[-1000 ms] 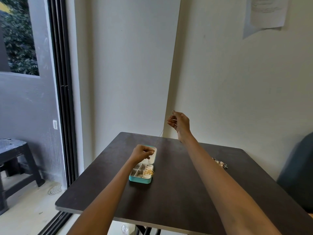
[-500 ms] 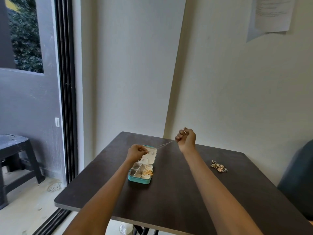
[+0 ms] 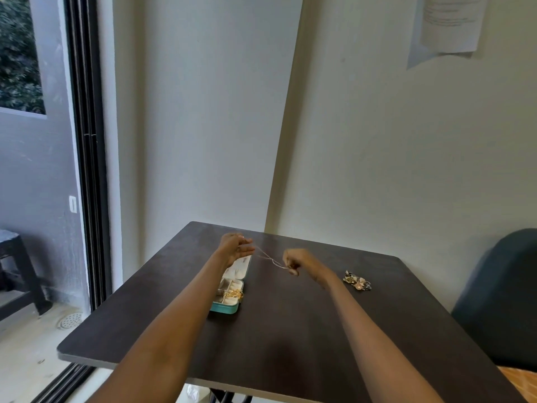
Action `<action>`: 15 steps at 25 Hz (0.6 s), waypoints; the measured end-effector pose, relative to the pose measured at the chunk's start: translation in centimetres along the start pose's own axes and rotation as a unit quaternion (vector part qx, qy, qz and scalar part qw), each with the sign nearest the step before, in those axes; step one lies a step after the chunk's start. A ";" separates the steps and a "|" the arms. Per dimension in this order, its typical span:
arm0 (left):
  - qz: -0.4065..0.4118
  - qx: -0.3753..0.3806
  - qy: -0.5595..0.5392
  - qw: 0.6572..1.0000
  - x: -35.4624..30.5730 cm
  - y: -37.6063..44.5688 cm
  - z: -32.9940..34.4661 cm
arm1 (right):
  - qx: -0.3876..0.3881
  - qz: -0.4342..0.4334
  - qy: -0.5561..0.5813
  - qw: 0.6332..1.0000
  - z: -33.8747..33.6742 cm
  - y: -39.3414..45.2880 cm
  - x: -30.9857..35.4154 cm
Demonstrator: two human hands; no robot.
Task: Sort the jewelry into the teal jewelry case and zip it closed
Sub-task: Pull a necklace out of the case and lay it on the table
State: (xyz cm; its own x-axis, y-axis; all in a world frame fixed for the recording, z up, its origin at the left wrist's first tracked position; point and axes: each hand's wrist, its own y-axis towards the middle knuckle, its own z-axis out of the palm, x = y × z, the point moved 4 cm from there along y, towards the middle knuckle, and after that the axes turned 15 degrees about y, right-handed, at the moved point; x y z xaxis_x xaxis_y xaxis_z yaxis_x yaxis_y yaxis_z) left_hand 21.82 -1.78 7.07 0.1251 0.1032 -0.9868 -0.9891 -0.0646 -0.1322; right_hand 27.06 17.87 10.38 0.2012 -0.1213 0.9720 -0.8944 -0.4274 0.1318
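On the dark table (image 3: 290, 330), the open teal jewelry case (image 3: 229, 289) sits just below the left hand (image 3: 236, 248), whose fingers pinch one end of a thin chain necklace (image 3: 268, 258). The right hand (image 3: 296, 261) grips the other end. Slack could tangle or snag the case's gold pieces; loose jewelry (image 3: 356, 281) waits right of the right hand's fingers.

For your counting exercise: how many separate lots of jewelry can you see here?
3: a thin chain stretched between the left hand and right hand, gold pieces in the teal case, a pile on the table. More may be hidden.
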 end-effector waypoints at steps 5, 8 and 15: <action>0.000 0.031 -0.154 0.988 -1.1 2.1 2.6 | -0.101 0.023 0.052 0.993 -2.4 -0.5 -4.0; -0.004 0.018 -0.237 0.971 -0.5 3.3 3.3 | -0.180 0.027 0.187 0.965 -4.5 -1.0 -6.8; 0.014 0.096 0.039 0.995 2.6 5.8 5.6 | -0.310 -0.052 0.559 0.767 -8.6 -1.6 -9.8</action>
State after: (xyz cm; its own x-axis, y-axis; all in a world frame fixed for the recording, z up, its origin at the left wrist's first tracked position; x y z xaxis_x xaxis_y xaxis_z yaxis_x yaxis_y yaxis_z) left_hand 16.00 3.64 4.22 0.0956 0.0266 -0.9951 -0.9880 0.1244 -0.0916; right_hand 23.12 27.42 2.31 0.1267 0.8773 0.4629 -0.9845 0.1682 -0.0493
